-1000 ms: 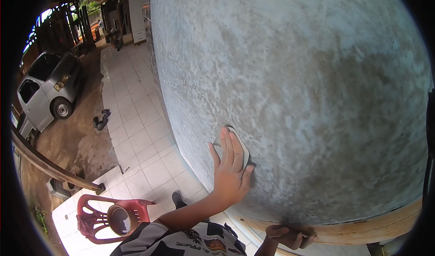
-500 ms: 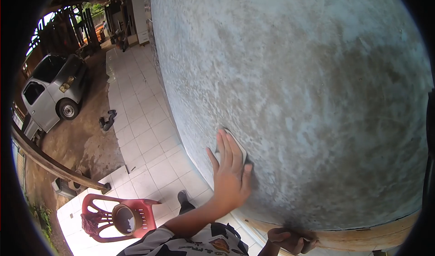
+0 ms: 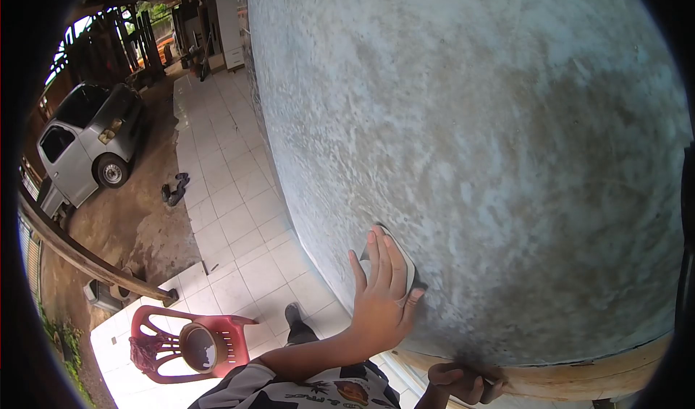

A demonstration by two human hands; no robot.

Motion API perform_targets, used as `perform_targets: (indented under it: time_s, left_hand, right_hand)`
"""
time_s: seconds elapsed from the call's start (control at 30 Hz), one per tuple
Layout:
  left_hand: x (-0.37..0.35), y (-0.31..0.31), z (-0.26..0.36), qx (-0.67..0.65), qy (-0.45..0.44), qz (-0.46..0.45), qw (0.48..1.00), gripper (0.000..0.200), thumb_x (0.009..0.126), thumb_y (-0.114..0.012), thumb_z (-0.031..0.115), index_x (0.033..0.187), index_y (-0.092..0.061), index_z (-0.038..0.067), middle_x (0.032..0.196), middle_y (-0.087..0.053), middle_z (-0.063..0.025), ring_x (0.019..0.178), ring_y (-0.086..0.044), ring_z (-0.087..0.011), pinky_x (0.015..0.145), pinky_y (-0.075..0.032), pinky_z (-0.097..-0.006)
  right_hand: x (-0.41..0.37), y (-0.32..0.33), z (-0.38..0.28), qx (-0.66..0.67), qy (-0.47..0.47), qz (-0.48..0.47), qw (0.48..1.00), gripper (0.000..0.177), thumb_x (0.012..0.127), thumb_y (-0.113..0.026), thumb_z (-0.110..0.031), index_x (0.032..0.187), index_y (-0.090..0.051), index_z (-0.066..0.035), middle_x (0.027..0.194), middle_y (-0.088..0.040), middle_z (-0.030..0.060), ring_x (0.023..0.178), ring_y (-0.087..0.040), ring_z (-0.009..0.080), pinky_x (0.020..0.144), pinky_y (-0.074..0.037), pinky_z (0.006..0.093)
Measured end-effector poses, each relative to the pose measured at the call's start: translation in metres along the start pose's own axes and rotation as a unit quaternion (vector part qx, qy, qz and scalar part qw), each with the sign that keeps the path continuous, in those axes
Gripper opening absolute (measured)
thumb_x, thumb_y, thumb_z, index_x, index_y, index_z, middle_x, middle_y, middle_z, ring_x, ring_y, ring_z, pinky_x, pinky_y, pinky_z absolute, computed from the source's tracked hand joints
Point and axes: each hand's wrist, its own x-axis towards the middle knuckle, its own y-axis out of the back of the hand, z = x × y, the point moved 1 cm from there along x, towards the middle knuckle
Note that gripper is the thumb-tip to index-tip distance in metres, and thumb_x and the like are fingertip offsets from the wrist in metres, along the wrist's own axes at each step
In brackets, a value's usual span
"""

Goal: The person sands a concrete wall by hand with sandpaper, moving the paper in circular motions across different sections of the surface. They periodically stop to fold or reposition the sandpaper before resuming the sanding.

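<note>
My left hand (image 3: pixel 384 293) lies flat over a thin pale pad (image 3: pixel 407 264) and presses it against the mottled blue-grey wall (image 3: pixel 507 155). Its fingers point up the wall, and the thumb is at the pad's lower right edge. Low in the view, my right hand (image 3: pixel 463 384) rests with curled fingers against the wooden trim (image 3: pixel 579 381) under the wall. What those fingers hold, if anything, is hidden in shadow.
On the tiled floor (image 3: pixel 253 271) stands a red plastic chair (image 3: pixel 235 347) with a round basin (image 3: pixel 198 347) and a dark red cloth (image 3: pixel 147 351) on it. Dark footwear (image 3: pixel 174 190), a wooden pole (image 3: pixel 94 264) and a silver vehicle (image 3: pixel 79 148) are to the left.
My left hand and the pad have moved a little down and to the right across the wall. My right hand stays by the trim. The view has shifted slightly.
</note>
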Motion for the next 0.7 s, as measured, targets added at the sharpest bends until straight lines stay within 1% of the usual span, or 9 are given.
perform_targets:
  time_s: [0.07,0.1,0.17,0.23,0.27,0.4,0.43,0.53,0.7]
  left_hand:
    - [-0.004,0.0,-0.004,-0.001,-0.006,-0.021,1.0,0.079,0.11,-0.033,0.042,0.156,-0.011,-0.018,0.164,-0.007,-0.0426,0.155,-0.004,-0.0556,0.114,0.003,-0.0775]
    - [0.006,0.004,-0.007,0.017,0.002,0.003,1.0,0.078,0.11,-0.033,0.041,0.157,-0.01,-0.017,0.164,-0.007,-0.0413,0.156,-0.005,-0.054,0.114,0.004,-0.077]
    - [0.025,0.012,-0.014,0.031,0.005,0.027,0.999,0.078,0.11,-0.033,0.041,0.157,-0.01,-0.017,0.165,-0.007,-0.04,0.156,-0.006,-0.0523,0.115,0.005,-0.0764]
    - [0.036,0.02,-0.03,0.023,0.036,0.039,0.998,0.075,0.111,-0.032,0.04,0.16,-0.008,-0.011,0.167,-0.007,-0.0362,0.157,-0.006,-0.0499,0.116,0.007,-0.0747]
    - [0.04,0.024,-0.038,-0.004,0.055,0.049,0.997,0.071,0.111,-0.031,0.039,0.163,-0.01,-0.006,0.17,-0.01,-0.0306,0.158,-0.008,-0.0461,0.117,0.008,-0.0729]
    - [0.019,0.024,-0.053,-0.09,0.05,0.08,0.991,0.065,0.112,-0.029,0.036,0.164,-0.017,-0.002,0.17,-0.017,-0.0262,0.158,-0.012,-0.0439,0.116,0.009,-0.073]
    - [0.007,0.02,-0.048,-0.091,0.048,0.082,0.991,0.065,0.112,-0.029,0.036,0.164,-0.017,-0.002,0.17,-0.017,-0.0262,0.158,-0.012,-0.0439,0.116,0.009,-0.073]
    - [-0.02,0.004,-0.028,-0.118,-0.018,0.005,0.993,0.063,0.112,-0.027,0.033,0.164,-0.017,-0.002,0.17,-0.016,-0.0267,0.158,-0.011,-0.0448,0.116,0.01,-0.0729]
    - [0.005,0.002,-0.031,-0.106,-0.003,0.043,0.993,0.065,0.11,-0.033,0.029,0.163,-0.016,-0.004,0.17,-0.011,-0.0281,0.158,-0.011,-0.0455,0.115,0.008,-0.0755]
  right_hand:
    - [0.003,0.003,-0.003,-0.015,-0.005,-0.01,1.0,0.041,0.092,-0.044,-0.023,0.129,-0.039,-0.006,0.148,-0.036,0.0251,0.147,-0.026,0.0413,0.121,-0.017,0.0625]
    - [0.003,0.005,-0.004,-0.014,-0.002,-0.015,1.0,0.041,0.092,-0.044,-0.023,0.129,-0.039,-0.006,0.148,-0.036,0.0251,0.147,-0.026,0.0413,0.121,-0.017,0.0625]
    - [0.001,0.005,-0.004,-0.019,-0.026,-0.013,0.999,0.04,0.09,-0.045,-0.03,0.126,-0.044,-0.011,0.147,-0.039,0.0177,0.15,-0.024,0.0368,0.123,-0.019,0.058]
    - [0.004,0.004,-0.005,-0.018,-0.013,-0.018,1.0,0.039,0.093,-0.045,-0.027,0.127,-0.042,-0.009,0.147,-0.038,0.0208,0.148,-0.026,0.038,0.123,-0.018,0.0597]
    - [0.006,0.004,-0.006,-0.013,-0.002,-0.023,1.0,0.038,0.095,-0.044,-0.025,0.128,-0.041,-0.006,0.147,-0.037,0.0238,0.147,-0.028,0.0393,0.123,-0.018,0.0614]
    - [0.01,0.002,-0.008,0.009,-0.008,-0.014,1.0,0.038,0.096,-0.044,-0.025,0.129,-0.041,-0.007,0.146,-0.038,0.0226,0.147,-0.028,0.0387,0.124,-0.016,0.0618]
    - [0.009,0.002,-0.008,0.012,-0.013,-0.013,1.0,0.038,0.096,-0.044,-0.025,0.129,-0.041,-0.007,0.146,-0.039,0.0221,0.148,-0.027,0.0388,0.124,-0.016,0.0621]
    - [0.008,0.001,-0.009,0.013,-0.02,-0.009,1.0,0.037,0.096,-0.045,-0.025,0.129,-0.042,-0.007,0.145,-0.039,0.0209,0.148,-0.027,0.0387,0.123,-0.017,0.0625]
    - [0.007,0.0,-0.008,0.021,-0.015,-0.008,1.0,0.036,0.096,-0.046,-0.025,0.128,-0.042,-0.007,0.143,-0.041,0.0194,0.147,-0.028,0.0387,0.121,-0.019,0.0631]
